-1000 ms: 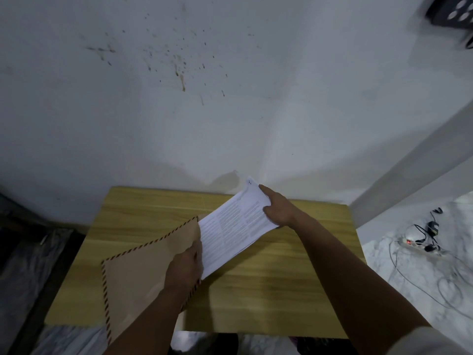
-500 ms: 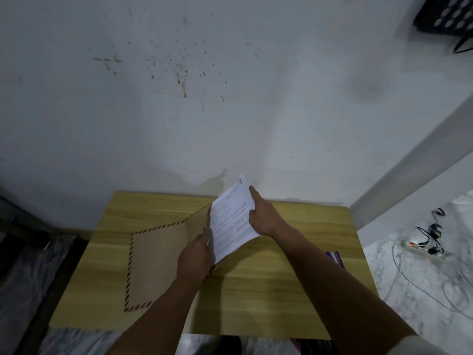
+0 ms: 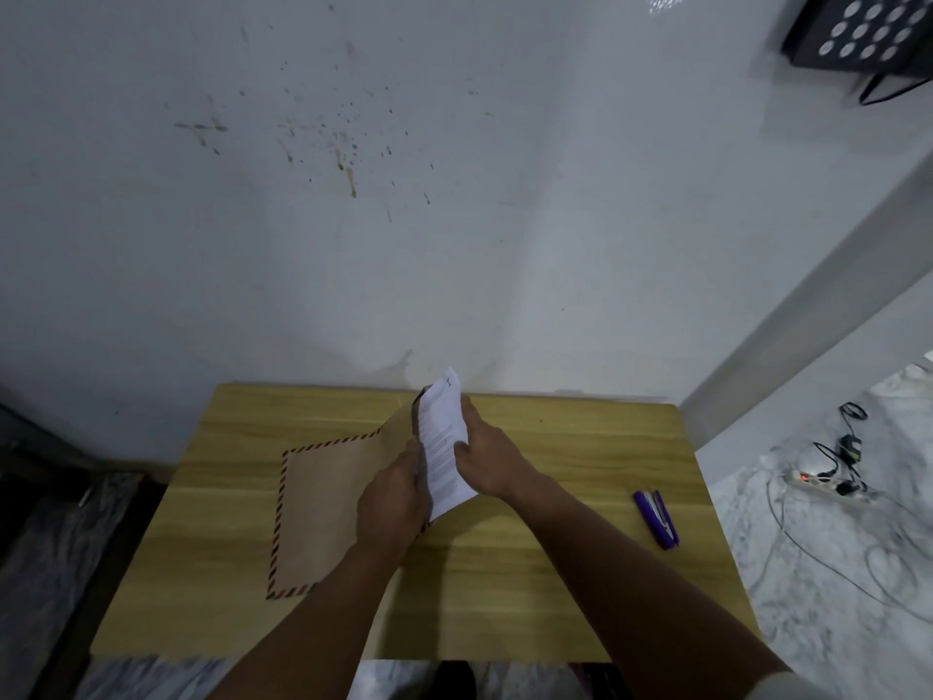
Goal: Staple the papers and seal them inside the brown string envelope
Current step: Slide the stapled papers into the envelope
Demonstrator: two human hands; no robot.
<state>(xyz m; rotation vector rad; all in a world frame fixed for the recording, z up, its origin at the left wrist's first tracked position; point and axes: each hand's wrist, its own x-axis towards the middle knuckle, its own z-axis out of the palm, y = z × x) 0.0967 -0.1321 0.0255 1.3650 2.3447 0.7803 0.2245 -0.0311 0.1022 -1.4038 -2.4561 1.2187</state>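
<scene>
A brown envelope (image 3: pixel 333 502) with a red-and-dark striped border lies on the wooden table (image 3: pixel 555 573), left of centre. My left hand (image 3: pixel 394 502) grips its open right edge. My right hand (image 3: pixel 487 459) holds the white printed papers (image 3: pixel 444 442), which stick partly out of the envelope's mouth and stand tilted up toward the wall. A purple stapler (image 3: pixel 656 517) lies on the table to the right, apart from both hands.
The table stands against a stained white wall (image 3: pixel 353 194). On the marble floor to the right lie a power strip (image 3: pixel 818 481) and tangled cables. A dark perforated object (image 3: pixel 863 27) hangs at the top right.
My right hand has pushed the papers leftward, deeper into the envelope. The envelope has shifted right and flattened on the table, and the stapler has come into view.
</scene>
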